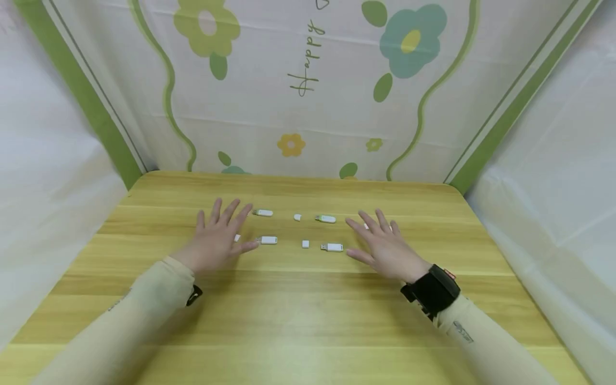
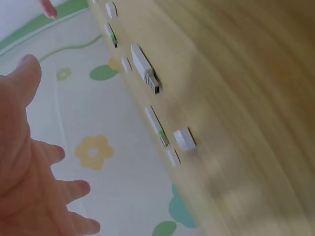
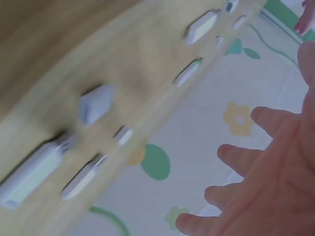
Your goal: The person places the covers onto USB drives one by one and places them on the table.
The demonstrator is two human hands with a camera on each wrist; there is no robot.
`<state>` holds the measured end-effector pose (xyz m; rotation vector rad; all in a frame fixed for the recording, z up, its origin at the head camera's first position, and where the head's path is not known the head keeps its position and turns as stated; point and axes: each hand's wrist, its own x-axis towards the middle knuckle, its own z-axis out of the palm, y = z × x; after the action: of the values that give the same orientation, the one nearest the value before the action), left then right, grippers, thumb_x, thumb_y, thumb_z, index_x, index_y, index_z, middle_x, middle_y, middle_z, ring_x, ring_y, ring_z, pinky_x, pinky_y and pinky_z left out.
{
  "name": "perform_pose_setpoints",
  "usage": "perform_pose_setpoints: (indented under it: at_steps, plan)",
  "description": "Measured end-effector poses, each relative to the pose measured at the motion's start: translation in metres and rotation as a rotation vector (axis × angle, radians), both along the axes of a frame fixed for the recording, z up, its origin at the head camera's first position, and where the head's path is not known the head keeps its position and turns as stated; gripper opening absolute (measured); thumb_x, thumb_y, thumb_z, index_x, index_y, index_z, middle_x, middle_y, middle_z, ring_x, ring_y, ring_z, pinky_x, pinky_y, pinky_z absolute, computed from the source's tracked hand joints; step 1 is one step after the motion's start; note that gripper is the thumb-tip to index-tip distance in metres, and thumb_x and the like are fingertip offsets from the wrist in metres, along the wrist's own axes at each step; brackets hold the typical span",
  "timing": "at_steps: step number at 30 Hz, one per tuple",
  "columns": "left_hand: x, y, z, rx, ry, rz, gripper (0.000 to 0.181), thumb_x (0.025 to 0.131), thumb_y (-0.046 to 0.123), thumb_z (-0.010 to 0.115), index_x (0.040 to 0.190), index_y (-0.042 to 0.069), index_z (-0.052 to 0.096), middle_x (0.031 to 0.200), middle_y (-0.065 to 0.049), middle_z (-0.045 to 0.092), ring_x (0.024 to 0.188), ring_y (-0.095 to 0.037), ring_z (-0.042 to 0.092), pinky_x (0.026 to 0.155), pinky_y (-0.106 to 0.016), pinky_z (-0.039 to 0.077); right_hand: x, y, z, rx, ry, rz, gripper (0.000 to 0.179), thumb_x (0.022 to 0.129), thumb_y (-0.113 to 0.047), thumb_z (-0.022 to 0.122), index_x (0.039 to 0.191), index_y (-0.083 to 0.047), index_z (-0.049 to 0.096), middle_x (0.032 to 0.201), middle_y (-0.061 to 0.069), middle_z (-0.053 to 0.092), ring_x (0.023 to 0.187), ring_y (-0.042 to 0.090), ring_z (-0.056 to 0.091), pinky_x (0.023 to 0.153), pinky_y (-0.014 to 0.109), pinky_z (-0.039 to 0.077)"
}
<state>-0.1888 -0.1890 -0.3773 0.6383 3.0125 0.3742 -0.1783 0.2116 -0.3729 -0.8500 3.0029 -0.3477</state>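
My left hand [image 1: 213, 241] is spread with straight fingers over the left of the wooden table, holding nothing. Its thumb tip overlaps the connector end of a white USB stick [image 1: 268, 240]; contact cannot be told. A small white cap [image 1: 237, 238] shows between thumb and forefinger. Behind lies a green-banded USB stick [image 1: 263, 213]. Opposite, my right hand [image 1: 387, 251] is also spread and holds nothing. Nearest its thumb is another white USB stick [image 1: 333, 247], with a second green-banded stick [image 1: 326, 219] farther back. White pieces beyond the right hand are partly hidden by its fingers.
Between the sticks lie a rounded white cap [image 1: 297, 217] and a square white cap [image 1: 305, 244]. A flowered curtain [image 1: 260, 107] hangs along the table's back edge, and white cloth [image 1: 553, 160] drapes both sides. A black band [image 1: 435, 291] circles the right wrist.
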Motion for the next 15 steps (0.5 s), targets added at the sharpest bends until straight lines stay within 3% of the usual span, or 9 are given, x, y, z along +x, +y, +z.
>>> perform_pose_setpoints:
  at_steps: [7,11,15]
  plan:
    - [-0.023,-0.016,0.011,-0.011,-0.020,0.006,0.078,0.099,0.050,0.055,0.158,0.014,0.020,0.158,-0.024,0.022,0.142,-0.055,0.011,0.101,-0.081,0.010,-0.011,-0.030,0.014,0.008,0.003,0.089,0.063,0.097,-0.049,0.058,0.149,-0.016,0.045,0.154,0.019,0.035,0.145,0.049,0.014,0.109,0.070,0.018]
    - [-0.032,-0.021,0.020,0.021,-0.047,0.000,0.068,0.100,0.034,0.059,0.154,0.006,0.028,0.151,-0.028,0.034,0.137,-0.052,0.028,0.103,-0.073,0.025,-0.022,-0.052,0.020,0.029,0.050,0.155,0.058,0.096,-0.040,0.064,0.145,-0.012,0.050,0.148,0.020,0.044,0.140,0.047,0.030,0.108,0.064,0.029]
    - [-0.039,-0.023,0.022,0.067,-0.076,-0.019,0.060,0.100,0.023,0.060,0.150,0.000,0.036,0.145,-0.031,0.041,0.132,-0.052,0.038,0.106,-0.065,0.031,-0.036,-0.075,0.023,0.032,0.066,0.200,0.051,0.096,-0.029,0.067,0.140,-0.007,0.055,0.140,0.018,0.053,0.132,0.037,0.046,0.107,0.052,0.038]
